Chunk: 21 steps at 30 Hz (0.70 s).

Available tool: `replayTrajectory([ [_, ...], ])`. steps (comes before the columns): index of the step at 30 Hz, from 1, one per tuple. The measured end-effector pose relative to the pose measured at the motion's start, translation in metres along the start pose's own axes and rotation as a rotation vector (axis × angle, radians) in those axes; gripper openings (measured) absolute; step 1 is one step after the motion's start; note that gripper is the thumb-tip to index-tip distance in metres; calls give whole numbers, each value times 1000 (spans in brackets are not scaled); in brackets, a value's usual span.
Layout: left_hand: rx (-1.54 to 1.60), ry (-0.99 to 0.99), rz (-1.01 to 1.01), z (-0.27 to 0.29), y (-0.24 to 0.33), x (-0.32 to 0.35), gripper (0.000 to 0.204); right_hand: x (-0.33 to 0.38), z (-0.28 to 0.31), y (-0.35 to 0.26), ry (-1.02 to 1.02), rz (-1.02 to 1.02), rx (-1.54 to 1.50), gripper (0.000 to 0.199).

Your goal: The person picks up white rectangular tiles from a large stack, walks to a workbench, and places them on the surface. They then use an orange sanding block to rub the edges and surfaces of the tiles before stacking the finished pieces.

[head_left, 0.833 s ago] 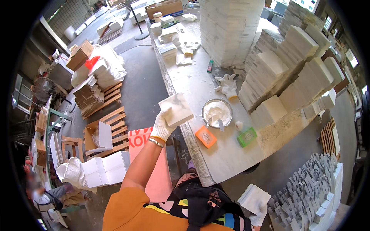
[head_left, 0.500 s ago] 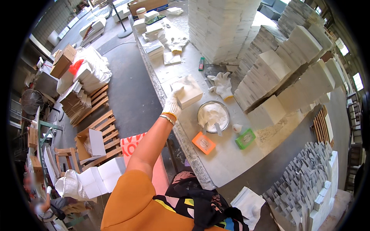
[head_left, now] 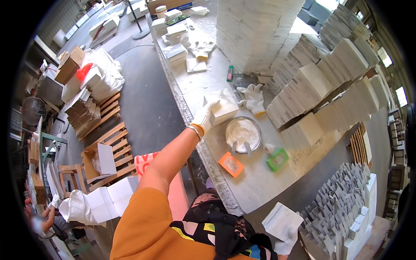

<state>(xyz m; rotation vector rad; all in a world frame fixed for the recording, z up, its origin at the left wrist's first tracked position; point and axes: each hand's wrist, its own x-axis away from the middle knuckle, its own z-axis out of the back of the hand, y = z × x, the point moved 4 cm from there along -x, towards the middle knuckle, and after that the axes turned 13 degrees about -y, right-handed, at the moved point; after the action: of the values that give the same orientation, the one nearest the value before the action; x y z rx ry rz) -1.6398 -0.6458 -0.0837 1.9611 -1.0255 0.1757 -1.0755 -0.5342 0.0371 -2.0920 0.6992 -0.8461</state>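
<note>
My left hand [head_left: 203, 118], in a white knit glove with a yellow cuff, grips the near left corner of a stack of white stone tiles [head_left: 224, 112] on the worktable. Just right of that stack is a metal bowl [head_left: 259, 141] of white paste, with two scrapers [head_left: 248, 148] standing in it. At the lower right, my gloved right hand [head_left: 286, 246] holds a white stone tile [head_left: 281, 220] beside my body, below table height. Its fingers are partly hidden by the tile.
An orange box [head_left: 231, 164] and a green box [head_left: 277, 160] lie near the bowl. Behind it rests a loose glove [head_left: 252, 99]. Tall tile stacks [head_left: 255, 39] line the far side. Upright grey slabs [head_left: 333, 208] stand at right, wooden pallets [head_left: 115, 151] at left. Another person [head_left: 50, 221] works at lower left.
My left hand and the tile stack have shifted slightly right, nearer the bowl. At lower right, the held tile has risen a little and my right glove has come into sight. The whole view has shifted slightly.
</note>
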Motion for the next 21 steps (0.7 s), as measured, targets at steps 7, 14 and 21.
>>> replayTrajectory([
  [7,-612,-206,163,-2,43,24,76,-84,-92,-18,-224,-59,20,89],
  [14,-1244,-504,2,19,73,47,89,-186,-200,2,-391,-163,26,67],
  [21,-419,-192,237,67,47,110,80,-277,-319,35,-648,-339,102,58],
])
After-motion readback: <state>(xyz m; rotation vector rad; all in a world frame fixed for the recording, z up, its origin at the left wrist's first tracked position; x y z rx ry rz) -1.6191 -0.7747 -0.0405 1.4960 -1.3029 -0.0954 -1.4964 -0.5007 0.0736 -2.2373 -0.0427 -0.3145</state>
